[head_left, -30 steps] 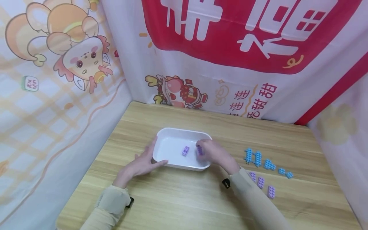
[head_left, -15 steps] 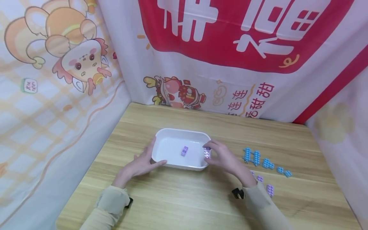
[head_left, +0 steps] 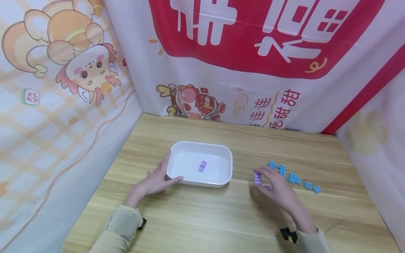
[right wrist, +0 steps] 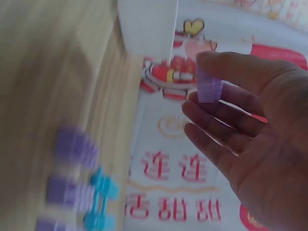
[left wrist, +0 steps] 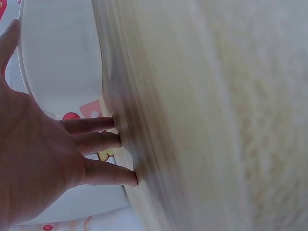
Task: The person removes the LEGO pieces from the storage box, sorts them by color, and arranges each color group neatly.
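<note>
My left hand [head_left: 154,182] lies at the left end of a white plastic tub [head_left: 186,170]. Its thumb touches the front rim, and in the left wrist view several straight fingertips [left wrist: 127,178] rest on the table beside the tub [left wrist: 62,48]. Inside the tub sits one purple building block [head_left: 203,166]. To the tub's right, above the table, my right hand [head_left: 278,191] pinches another purple building block [head_left: 257,178] between thumb and fingers. The right wrist view shows this held block [right wrist: 209,86] against the curtain. The right hand partly hides purple blocks lying below it.
Right of the tub, blue building blocks [head_left: 294,178] lie in a row on the wooden table [head_left: 202,218]. Purple blocks [right wrist: 67,192] stand beside a turquoise piece [right wrist: 101,202] in the right wrist view. Printed curtains [head_left: 202,73] close off the back and sides.
My right hand has lifted a purple block out of the tub and carried it right, toward the blocks on the table. The left hand has stayed at the tub.
</note>
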`<state>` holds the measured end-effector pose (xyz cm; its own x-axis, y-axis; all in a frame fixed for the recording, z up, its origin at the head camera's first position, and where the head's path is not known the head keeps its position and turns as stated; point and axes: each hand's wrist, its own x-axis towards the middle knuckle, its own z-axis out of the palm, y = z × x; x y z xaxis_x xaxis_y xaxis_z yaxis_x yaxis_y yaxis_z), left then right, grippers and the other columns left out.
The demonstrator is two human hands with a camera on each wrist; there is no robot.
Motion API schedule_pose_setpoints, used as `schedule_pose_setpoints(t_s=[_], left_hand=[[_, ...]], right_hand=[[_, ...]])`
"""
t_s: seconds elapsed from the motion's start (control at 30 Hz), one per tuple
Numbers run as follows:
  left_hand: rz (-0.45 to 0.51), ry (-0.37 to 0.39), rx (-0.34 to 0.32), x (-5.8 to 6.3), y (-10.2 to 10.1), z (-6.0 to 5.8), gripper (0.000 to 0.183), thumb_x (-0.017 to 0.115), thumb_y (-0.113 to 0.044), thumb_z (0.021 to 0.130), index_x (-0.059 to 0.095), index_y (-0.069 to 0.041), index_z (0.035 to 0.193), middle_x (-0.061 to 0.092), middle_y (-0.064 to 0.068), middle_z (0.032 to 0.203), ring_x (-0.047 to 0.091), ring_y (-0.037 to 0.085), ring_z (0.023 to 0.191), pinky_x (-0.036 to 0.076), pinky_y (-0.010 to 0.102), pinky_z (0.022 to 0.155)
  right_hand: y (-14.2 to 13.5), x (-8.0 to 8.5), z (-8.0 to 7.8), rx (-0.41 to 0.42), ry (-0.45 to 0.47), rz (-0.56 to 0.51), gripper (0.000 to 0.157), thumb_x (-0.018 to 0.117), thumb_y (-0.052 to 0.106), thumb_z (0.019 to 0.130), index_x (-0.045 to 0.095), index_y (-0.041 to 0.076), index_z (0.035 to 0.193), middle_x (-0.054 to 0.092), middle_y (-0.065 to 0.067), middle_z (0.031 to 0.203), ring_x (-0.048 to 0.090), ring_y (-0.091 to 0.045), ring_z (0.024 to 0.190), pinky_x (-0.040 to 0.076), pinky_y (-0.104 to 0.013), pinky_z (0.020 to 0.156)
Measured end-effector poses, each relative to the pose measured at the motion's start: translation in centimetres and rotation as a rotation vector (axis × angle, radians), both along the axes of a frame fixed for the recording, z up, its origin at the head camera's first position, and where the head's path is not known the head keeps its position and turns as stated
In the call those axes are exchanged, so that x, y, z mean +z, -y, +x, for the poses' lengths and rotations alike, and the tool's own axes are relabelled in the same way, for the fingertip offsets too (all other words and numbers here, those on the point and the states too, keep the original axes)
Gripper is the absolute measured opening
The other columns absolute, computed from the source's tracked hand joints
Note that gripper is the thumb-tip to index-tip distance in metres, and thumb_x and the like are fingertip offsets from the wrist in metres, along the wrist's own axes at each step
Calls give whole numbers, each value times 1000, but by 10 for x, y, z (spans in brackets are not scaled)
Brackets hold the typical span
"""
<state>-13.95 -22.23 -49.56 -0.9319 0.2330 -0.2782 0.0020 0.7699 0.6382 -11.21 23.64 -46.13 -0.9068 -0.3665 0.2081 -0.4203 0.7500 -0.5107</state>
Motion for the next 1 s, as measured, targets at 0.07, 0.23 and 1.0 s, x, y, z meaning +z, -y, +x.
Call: schedule_pose_setpoints(t_s=[0.07,0.23,1.0], left_hand=[[1,2,-1,0,0,0,124,63,-77,99,-20,-25,176,-1,19,186,2,51,171,-8,90,123],[-2,-3,-4,1,0,0,124,62,-76,99,-21,-24,175,-2,20,186,1,51,171,-8,90,122],[-14,-21,-12,-3,2,-1,123,61,-77,99,-21,-25,175,1,20,186,6,53,170,-5,92,121]], right_hand=[[-12,-3,7,-14,-15,8,55,89,-3,84,72,-1,136,74,-23,136,73,-45,122,63,-63,102],[-37,-12,21,-5,-108,20,58,94,-8,74,75,-4,129,78,-22,125,76,-41,110,67,-57,92],[-135,-35,59,-190,-28,95,45,97,-6,64,77,-8,104,77,-10,94,62,5,78,59,-25,64]])
